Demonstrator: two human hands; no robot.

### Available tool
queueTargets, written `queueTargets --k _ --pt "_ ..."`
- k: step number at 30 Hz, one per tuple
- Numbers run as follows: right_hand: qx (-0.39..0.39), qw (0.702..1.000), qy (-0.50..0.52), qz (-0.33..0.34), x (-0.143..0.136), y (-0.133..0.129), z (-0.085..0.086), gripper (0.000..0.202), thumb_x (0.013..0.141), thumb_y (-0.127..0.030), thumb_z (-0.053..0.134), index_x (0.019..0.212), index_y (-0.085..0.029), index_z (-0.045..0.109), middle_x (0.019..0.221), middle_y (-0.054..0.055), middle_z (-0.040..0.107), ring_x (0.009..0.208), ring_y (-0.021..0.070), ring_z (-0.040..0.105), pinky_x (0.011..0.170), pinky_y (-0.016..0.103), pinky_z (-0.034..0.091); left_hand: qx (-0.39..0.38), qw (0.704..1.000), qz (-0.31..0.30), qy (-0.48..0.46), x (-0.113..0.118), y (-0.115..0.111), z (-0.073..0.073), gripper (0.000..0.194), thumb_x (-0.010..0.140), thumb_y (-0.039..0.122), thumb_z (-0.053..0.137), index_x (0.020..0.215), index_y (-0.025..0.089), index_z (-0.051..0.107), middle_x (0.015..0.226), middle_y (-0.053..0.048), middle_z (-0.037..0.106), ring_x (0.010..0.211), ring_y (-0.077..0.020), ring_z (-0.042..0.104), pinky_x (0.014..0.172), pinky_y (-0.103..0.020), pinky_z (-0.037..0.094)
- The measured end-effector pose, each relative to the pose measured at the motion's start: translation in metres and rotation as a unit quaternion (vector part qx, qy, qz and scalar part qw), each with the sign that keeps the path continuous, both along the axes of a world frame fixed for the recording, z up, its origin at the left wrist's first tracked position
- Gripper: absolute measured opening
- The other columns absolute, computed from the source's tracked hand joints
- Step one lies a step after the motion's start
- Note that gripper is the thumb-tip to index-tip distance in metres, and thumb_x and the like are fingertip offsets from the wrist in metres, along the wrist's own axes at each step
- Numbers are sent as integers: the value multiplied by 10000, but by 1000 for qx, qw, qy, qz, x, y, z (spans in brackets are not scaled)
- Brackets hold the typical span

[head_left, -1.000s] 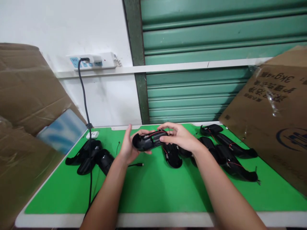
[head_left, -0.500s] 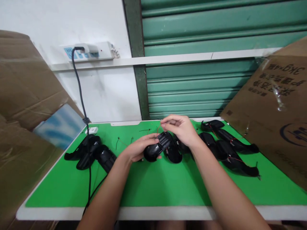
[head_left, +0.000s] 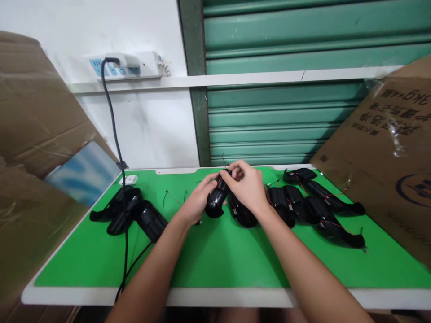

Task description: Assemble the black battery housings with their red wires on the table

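A glossy black plastic shell [head_left: 216, 202] is held up over the green table mat [head_left: 222, 260], tilted, with thin wires at its upper end. My left hand [head_left: 198, 199] grips its left side. My right hand [head_left: 247, 184] is closed at the upper end, thumb and fingers pressed on the shell near a red wire. Just right of it lies another black shell [head_left: 243, 216], partly under my right hand. Further right, several black shells [head_left: 281, 204] with red wires lie in a row. What my right fingertips pinch is too small to tell.
Several black shells [head_left: 150, 222] lie at the left, crossed by a black cable [head_left: 112, 121] hanging from a power strip [head_left: 144, 65]. Small wired parts [head_left: 166, 192] lie behind my left hand. Cardboard boxes [head_left: 380, 152] flank both sides.
My right hand has come down from the raised red wire onto the upper end of the held shell. The shell has turned more upright and moved slightly up in the view.
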State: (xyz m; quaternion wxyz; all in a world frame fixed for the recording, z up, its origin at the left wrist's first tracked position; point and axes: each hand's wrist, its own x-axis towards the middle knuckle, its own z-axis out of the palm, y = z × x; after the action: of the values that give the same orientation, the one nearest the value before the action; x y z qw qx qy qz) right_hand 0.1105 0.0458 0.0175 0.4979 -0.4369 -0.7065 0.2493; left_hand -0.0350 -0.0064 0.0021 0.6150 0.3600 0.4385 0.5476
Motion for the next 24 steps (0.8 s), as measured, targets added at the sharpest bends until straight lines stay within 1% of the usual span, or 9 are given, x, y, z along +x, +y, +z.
queueTargets --k 4,7,11,13,16,19,22,24 --pt "2 1000 12 16 -3 -3 0 157 839 -353 668 776 -211 695 696 21 716 634 165 642 645 284 508 29 999 7 15 2 1 -5 394 767 315 750 1126 179 660 1061 -47 691 780 -170 659 672 -316 602" --pt "13 999 14 29 -4 -5 -1 137 847 -316 655 792 -215 730 757 36 764 682 186 698 700 306 551 44 999 15 28 1 3 -8 435 740 314 783 1129 163 658 1048 -57 709 762 -167 653 694 -312 580" --pt "0 999 41 32 -5 -7 -2 138 849 -309 664 815 -203 745 792 49 782 705 195 722 721 317 572 43 998 34 30 0 6 -9 415 780 372 750 1135 179 657 948 -29 705 705 -161 637 684 -304 542" --pt "-17 997 65 32 -8 -7 -4 145 835 -322 682 838 -193 748 808 60 786 722 201 729 725 322 577 49 998 43 25 1 7 -9 372 810 377 719 1124 189 650 926 -15 697 724 -159 633 709 -293 528" --pt "-66 990 122 40 -12 -7 -7 194 772 -340 733 877 -177 737 828 78 786 721 202 727 698 317 580 71 996 54 20 4 7 -11 314 842 342 684 1112 189 638 947 -9 699 835 -165 643 781 -271 510" --pt "-118 976 176 55 -16 -7 -9 237 707 -355 771 853 -175 723 797 75 770 688 191 702 660 305 572 80 996 42 20 7 7 -15 308 875 348 654 1143 201 610 999 -14 710 950 -187 653 859 -283 501" --pt "-116 976 177 58 -17 -9 -9 199 722 -368 756 789 -186 716 779 56 746 662 165 652 639 288 549 87 996 26 27 8 6 -17 350 910 389 625 1211 220 569 1068 -25 707 989 -203 655 876 -308 513" --pt "-106 978 171 48 -18 -10 -9 221 736 -374 754 856 -192 717 788 37 727 634 146 611 594 270 521 90 995 18 31 8 5 -17 367 923 398 609 1239 225 536 1105 -35 695 958 -205 657 839 -320 533"
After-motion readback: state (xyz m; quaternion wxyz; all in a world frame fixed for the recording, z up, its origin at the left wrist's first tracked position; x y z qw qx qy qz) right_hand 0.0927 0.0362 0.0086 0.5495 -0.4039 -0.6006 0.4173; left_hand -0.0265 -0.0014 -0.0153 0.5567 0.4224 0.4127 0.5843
